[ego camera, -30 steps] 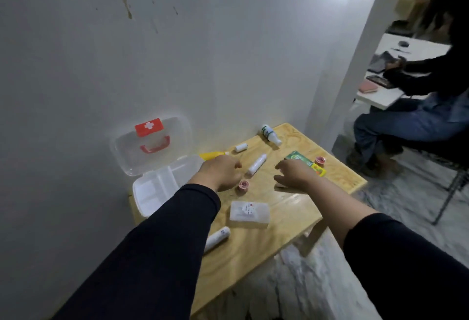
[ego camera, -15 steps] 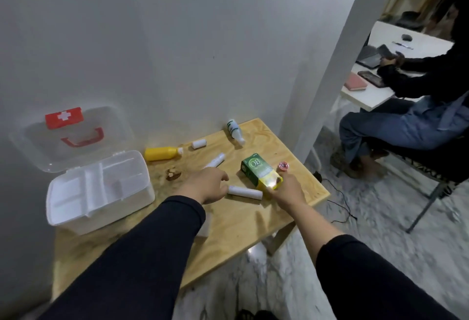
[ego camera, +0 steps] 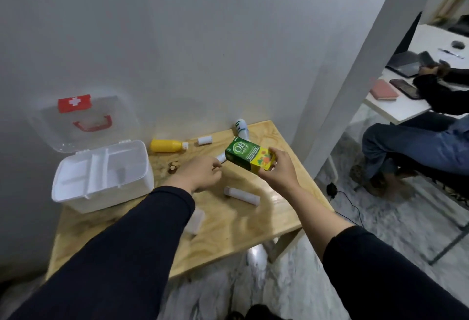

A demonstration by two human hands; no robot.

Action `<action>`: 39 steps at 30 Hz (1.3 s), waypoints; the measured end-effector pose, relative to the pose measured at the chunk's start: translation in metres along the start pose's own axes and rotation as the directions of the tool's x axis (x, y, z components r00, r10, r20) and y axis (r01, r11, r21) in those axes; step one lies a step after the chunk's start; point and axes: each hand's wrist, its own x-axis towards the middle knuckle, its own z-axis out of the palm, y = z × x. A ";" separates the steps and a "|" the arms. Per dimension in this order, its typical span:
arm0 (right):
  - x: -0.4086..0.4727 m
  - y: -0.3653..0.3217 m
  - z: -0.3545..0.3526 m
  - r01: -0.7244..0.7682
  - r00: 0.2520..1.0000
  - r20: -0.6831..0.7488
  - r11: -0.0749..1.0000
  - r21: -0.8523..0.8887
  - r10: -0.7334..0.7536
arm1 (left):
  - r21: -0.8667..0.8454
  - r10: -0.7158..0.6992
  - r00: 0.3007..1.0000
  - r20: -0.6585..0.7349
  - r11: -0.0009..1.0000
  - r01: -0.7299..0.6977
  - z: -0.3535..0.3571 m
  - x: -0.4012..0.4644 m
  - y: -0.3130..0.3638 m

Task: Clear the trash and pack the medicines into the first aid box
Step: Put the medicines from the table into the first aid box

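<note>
My right hand (ego camera: 280,171) holds a green and yellow medicine carton (ego camera: 247,157) lifted above the wooden table (ego camera: 228,225). My left hand (ego camera: 203,176) hovers low over the table, fingers curled, touching the end of a white tube (ego camera: 221,157); whether it grips the tube is unclear. The white first aid box (ego camera: 101,175) stands open at the table's left, its clear lid (ego camera: 83,119) leaning on the wall. On the table lie a yellow bottle (ego camera: 166,145), a small white roll (ego camera: 204,140), a white bottle (ego camera: 241,128), another white tube (ego camera: 241,195) and brown scraps (ego camera: 172,167).
A white packet (ego camera: 195,220) lies partly under my left sleeve. A white pillar (ego camera: 355,86) rises right of the table. Beyond it a seated person (ego camera: 418,142) works at a white desk (ego camera: 396,106). A black cable (ego camera: 350,205) runs across the floor.
My right hand has picked the green carton up from the table and raised it. My left hand has moved a little toward the back. The camera has swung left.
</note>
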 end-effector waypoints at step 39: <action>0.017 -0.226 0.266 0.423 0.855 0.449 0.851 -0.311 -0.261 | -0.006 -0.278 0.957 -0.089 0.960 0.279 -0.041 -0.088 -0.267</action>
